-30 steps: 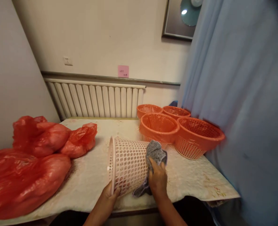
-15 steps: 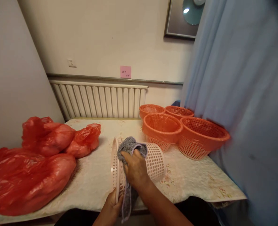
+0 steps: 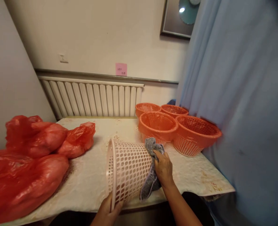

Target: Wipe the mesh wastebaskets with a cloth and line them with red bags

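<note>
A pale pink perforated plastic wastebasket lies on its side in front of me, its mouth to the left. My left hand grips the near lower part of its rim. In my right hand is a bunched grey cloth with a light purple edge, pressed against the basket's base end. Part of the cloth hangs down beside the basket. The fingertips of my right hand are partly hidden in its folds.
Several baskets lined with red bags, such as the front one, stand at the right by a blue curtain. Full red plastic bags lie at the left on the cloth-covered table. A radiator is behind.
My right hand and the cloth have moved right along the basket, from near the rim to its base end. My left hand stays on the rim. The view has shifted slightly.
</note>
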Demonstrator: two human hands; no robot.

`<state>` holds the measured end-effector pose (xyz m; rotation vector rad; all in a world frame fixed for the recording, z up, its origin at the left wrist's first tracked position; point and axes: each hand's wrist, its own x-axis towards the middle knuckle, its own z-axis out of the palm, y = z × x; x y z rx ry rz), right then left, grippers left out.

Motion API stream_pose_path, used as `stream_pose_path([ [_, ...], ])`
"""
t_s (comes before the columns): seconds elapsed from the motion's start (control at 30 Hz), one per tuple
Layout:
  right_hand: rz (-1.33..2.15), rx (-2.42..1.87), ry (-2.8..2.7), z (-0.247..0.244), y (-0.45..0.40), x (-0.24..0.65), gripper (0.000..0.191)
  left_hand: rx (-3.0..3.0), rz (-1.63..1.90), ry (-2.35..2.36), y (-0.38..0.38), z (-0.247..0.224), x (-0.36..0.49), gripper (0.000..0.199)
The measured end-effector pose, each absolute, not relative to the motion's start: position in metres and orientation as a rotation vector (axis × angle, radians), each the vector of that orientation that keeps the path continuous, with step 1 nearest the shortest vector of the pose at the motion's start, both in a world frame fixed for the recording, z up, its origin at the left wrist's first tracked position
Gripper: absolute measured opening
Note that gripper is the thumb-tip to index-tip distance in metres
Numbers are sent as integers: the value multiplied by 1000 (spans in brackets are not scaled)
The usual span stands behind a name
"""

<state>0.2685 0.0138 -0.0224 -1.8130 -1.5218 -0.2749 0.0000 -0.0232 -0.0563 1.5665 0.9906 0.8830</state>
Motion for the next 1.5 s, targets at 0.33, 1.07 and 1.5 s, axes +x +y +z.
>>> stream_pose_path([
  [0.33,-249,-1773,-1480,-46,1,275,44,1356,1059,1088,-5,-7,13,60],
  [1.07,-215,-1258,-1914,25,-4,139,37,1524,1176,1189,-7,-38,8,52],
  [1.5,-240,-1848,-1467,-45,7,287,43,1479,1149,1176,-12,-49,12,49],
])
